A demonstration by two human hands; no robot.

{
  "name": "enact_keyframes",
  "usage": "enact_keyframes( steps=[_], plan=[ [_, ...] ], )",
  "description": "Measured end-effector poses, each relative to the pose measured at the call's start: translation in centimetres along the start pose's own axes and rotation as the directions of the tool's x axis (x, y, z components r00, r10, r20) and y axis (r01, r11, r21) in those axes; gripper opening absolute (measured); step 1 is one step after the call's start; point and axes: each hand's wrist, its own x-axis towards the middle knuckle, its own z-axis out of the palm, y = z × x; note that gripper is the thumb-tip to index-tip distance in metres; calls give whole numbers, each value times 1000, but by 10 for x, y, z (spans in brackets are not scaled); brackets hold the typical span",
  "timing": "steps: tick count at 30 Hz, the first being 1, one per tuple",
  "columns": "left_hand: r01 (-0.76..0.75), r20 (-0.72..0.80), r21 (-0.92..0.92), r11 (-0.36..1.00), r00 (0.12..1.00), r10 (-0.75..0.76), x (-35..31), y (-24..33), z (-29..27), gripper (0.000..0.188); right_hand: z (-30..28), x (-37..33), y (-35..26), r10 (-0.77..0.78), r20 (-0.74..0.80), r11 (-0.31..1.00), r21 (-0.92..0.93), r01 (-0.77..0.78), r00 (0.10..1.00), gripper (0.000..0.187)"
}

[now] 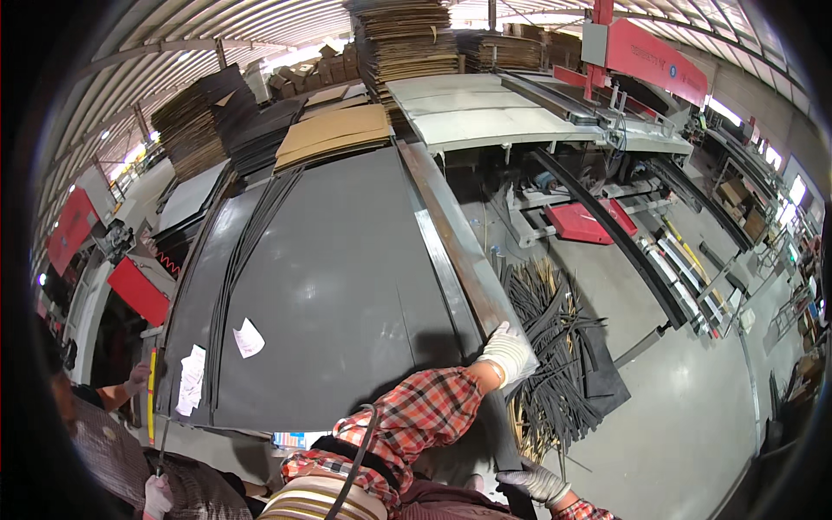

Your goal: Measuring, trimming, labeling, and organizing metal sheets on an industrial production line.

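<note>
My left hand (pixel 507 354), in a white glove, reaches across my front in a red plaid sleeve. It lies on the near end of a worn metal beam (pixel 464 256) along the table's right edge, fingers stretched forward. At the lower edge, my right hand (pixel 539 482) in a greyish glove is closed on a dark strip (pixel 505 433), which runs up toward my left hand. A large dark grey sheet (pixel 329 269) covers the table beside the beam. Narrow cut strips (pixel 234 260) and white paper slips (pixel 249 338) lie on it.
At the left stands another person (pixel 104 442), gloved hand (pixel 159 496) low, beside a yellow bar (pixel 152 394). A heap of dark offcuts (pixel 555 347) lies on the floor right of the beam. Beyond are brown sheets (pixel 334 137), a white-topped table (pixel 485 108) and red machinery (pixel 654 61).
</note>
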Motion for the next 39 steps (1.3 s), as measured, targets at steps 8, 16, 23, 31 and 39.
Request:
enact_keyframes(
  steps=[8, 16, 23, 31, 39],
  plan=[
    [-4, 210, 99, 995, 977, -17, 15, -3, -9, 17, -2, 10, -2, 52, 49, 993, -108, -46, 997, 44],
    [-69, 253, 144, 987, 967, 31, 0, 23, -1, 14, 3, 9, -33, 55, 92, 998, -27, -53, 994, 49],
    [-115, 250, 155, 981, 965, 74, -7, 29, -14, 11, 19, 61, -73, 5, 136, 985, 172, -28, 991, 55],
    [-141, 274, 108, 984, 956, 107, -3, 35, -13, 17, -8, 64, -29, -18, 186, 957, 286, -36, 982, 49],
    [-95, 316, 75, 993, 946, 67, -13, 34, -13, 13, -18, 32, 4, 1, 95, 1000, 12, -2, 995, 63]
  ],
)
